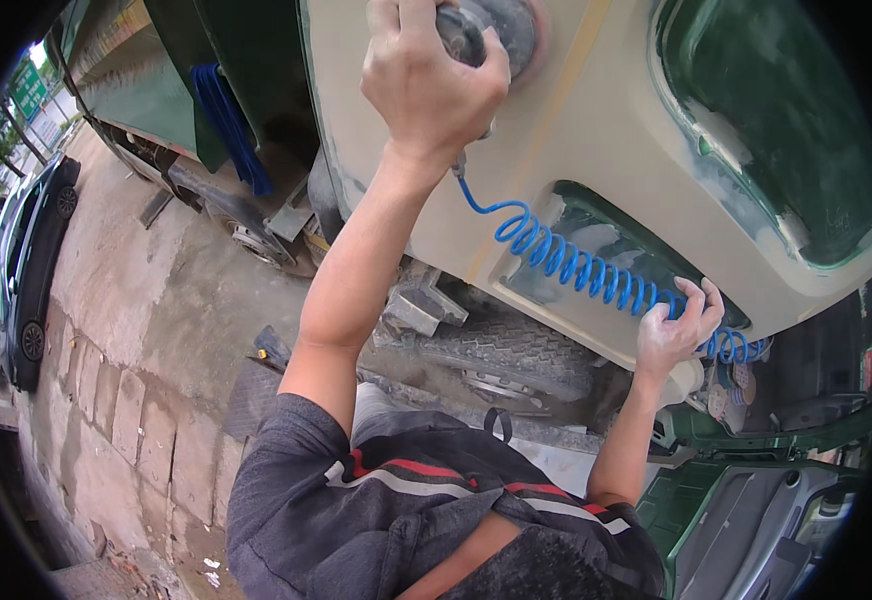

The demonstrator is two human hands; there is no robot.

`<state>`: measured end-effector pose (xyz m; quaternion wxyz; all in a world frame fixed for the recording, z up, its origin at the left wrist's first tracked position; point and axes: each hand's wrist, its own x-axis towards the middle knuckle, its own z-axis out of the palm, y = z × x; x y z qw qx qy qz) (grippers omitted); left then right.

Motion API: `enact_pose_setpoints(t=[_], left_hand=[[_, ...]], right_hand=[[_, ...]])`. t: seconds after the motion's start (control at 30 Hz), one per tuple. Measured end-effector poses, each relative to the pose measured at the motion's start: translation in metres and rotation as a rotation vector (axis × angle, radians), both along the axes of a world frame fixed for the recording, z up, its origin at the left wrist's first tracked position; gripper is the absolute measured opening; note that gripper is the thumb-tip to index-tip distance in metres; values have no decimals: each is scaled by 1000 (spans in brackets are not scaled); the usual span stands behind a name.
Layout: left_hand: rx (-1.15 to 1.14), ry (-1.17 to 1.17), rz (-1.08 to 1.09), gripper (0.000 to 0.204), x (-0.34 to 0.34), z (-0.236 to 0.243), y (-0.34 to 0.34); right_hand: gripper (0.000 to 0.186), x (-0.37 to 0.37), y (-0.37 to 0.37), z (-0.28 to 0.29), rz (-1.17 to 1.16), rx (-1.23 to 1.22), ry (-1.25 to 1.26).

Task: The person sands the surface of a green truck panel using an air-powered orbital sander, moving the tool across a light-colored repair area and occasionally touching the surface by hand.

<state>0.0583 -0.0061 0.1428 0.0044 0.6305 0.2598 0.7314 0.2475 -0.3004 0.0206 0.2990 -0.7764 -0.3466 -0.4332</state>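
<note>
My left hand is raised and wrapped over a round, dark air sander. The sander's pad lies against the beige vehicle panel, and its upper part runs out of view. A coiled blue air hose leads from a fitting below my left hand, down and right across the panel. Lower on the right, my right hand has its fingers curled round the coils, with thumb and fingertips showing. More loops of hose hang past that hand.
Green recesses with pale smears are set in the panel. Beneath it sits a tyre. A green door stands at lower right. Another truck with blue cloth is at upper left; a dark car is parked beyond the paving.
</note>
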Motion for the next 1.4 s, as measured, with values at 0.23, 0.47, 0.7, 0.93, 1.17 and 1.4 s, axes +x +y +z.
enact_pose_setpoints(t=[0.23,0.47,0.7,0.93,1.17,1.4], left_hand=[[104,4,-186,37,6,96,13],[195,-178,-395,40,1,74,20],[134,-258,-624,25,-7,5,44],[-84,-356,-788,43,-20,-99,51],[-461,-194,-1073,36,-67,-164,40],[-42,-21,-975,23,-43,-38,55]], right_hand=[[51,-107,87,65,590,280,24],[59,-155,221,143,1027,355,153],[78,-157,248,96,896,250,176],[65,-172,265,43,772,260,120],[57,-186,261,11,473,40,40],[25,-168,268,98,484,333,-16]])
